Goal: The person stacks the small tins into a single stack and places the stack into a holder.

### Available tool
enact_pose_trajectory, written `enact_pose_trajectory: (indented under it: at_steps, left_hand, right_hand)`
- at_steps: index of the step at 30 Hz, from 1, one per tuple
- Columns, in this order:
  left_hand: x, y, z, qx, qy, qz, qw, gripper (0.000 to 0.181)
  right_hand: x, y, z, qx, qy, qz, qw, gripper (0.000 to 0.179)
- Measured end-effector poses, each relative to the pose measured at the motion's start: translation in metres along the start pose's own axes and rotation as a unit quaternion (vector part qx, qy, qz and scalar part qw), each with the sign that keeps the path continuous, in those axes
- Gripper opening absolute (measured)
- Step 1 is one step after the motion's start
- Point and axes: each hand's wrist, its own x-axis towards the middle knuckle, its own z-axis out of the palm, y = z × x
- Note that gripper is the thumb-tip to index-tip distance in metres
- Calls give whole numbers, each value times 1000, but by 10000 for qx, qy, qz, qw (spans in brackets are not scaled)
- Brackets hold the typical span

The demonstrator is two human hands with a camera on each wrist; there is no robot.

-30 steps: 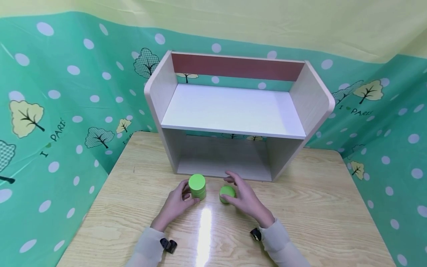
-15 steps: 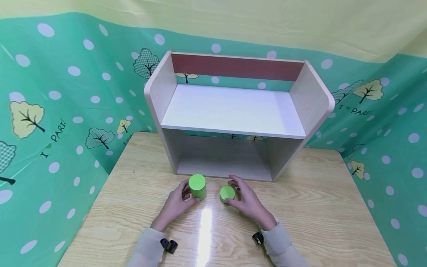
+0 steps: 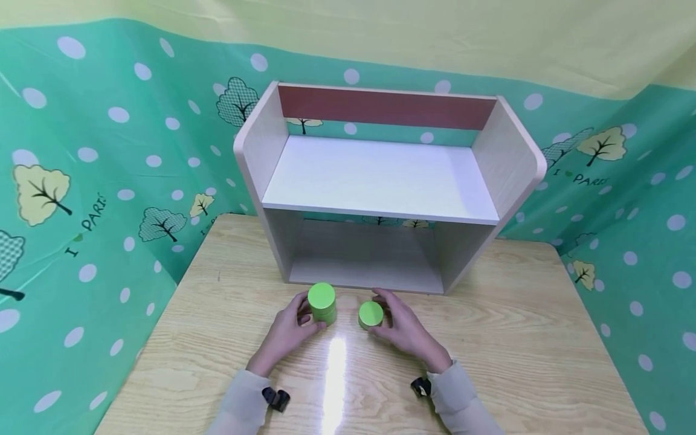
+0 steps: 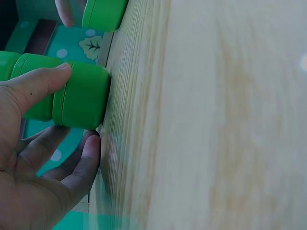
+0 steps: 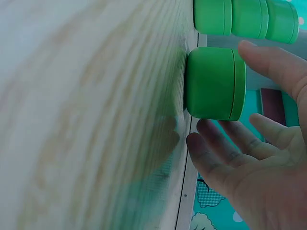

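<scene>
While three green containers sit piled one on another in an upright stack (image 3: pixel 323 305), a lone green container (image 3: pixel 371 315) stands upright to its right, near but apart, on the wooden table (image 3: pixel 516 338). Both are on the near side of the shelf unit (image 3: pixel 380 181), and neither is on a shelf. The left hand (image 3: pixel 285 329) grasps the stack low down, its thumb on one side and its bent fingers on the other. The right hand (image 3: pixel 405 326) curves about the lone container, thumb at the edge of its lid and fingers spread at the opposite side; whether those fingers pinch it or merely lie beside it cannot be told. Judged from how things stand, the piling looks mostly done: three pieces are roughly in line, and only one in view is separate. What seems left is that single container, not yet joined to the others; whether it belongs on top is unclear.
</scene>
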Motion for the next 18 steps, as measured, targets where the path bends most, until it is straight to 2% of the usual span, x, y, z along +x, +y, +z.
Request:
enact_pose_trajectory:
  at_steps: [7,18]
  left_hand:
    - [1,-1,0,-49,-6,-66,10000,79]
    - [1,-3,1,-157,36,72,9998,76]
  right_hand:
    - [0,1,0,38,-76,58,9999,85]
    - [-1,1,0,53,-94,22,9999,84]
